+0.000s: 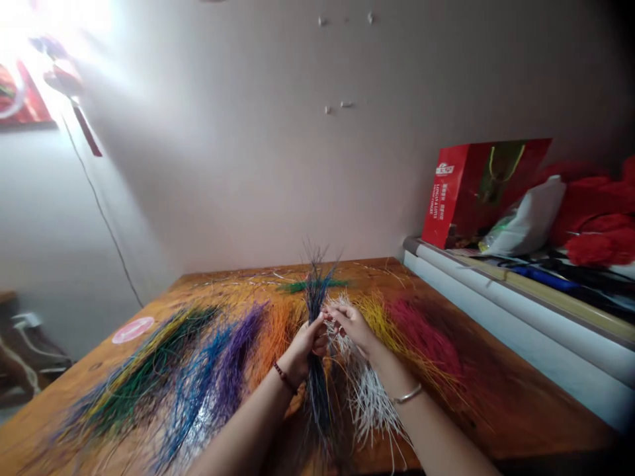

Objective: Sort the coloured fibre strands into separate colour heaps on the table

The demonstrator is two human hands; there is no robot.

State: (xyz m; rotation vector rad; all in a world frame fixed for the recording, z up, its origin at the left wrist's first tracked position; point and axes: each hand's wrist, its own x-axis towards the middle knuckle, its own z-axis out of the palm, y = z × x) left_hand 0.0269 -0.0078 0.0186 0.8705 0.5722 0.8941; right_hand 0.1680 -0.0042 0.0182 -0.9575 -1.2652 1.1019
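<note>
My left hand [311, 338] is closed round an upright bundle of dark blue-black strands [317, 291], whose loose ends fan out above and hang below the fist. Right beside it, my right hand [350, 322] has its fingers pinched together close to the left thumb; what lies between them is too small to make out. Under and behind the hands, loose strands lie sorted by colour: white strands [372, 393], orange strands [272, 330], purple strands [238, 357], blue strands [196, 377], yellow strands [380, 317] and red-pink strands [426, 337].
Green and yellow strands [139, 377] lie at the left of the wooden table [520, 410], by a pink round sticker [133, 330]. A few green strands [297, 286] lie at the back. Along the right stand large white rolls [496, 297], with a red paper bag [451, 198] behind.
</note>
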